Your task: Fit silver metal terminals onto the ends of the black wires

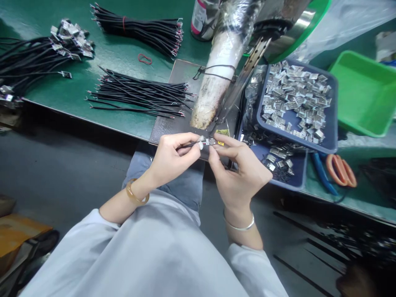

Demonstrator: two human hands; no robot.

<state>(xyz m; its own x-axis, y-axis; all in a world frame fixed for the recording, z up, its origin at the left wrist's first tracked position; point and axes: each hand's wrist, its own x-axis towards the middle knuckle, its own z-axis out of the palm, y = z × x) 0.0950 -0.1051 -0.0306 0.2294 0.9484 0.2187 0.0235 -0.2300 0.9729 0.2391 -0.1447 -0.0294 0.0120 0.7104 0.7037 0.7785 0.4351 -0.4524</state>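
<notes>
Close to the table's front edge, my left hand (177, 154) pinches a short black cable (187, 145) near its stripped end. My right hand (238, 163) grips a small metal USB connector (212, 141) between thumb and fingers. Connector and cable end meet between my fingertips; whether they are joined I cannot tell. Below them is a dark metal plate (163, 126). Just beyond my hands, a plastic-wrapped pipe (213, 90) slants down towards the plate. Loose black cables (139, 93) with bared wire ends lie to the left of it.
At the right, a blue tray (332, 111) of metal connectors overlaps a lower blue tray (301, 173). Beside them are a green bin (365, 95) and orange-and-blue handled pliers (338, 171). A banded cable bundle (139, 31) and cables with connectors (40, 53) lie at the back left.
</notes>
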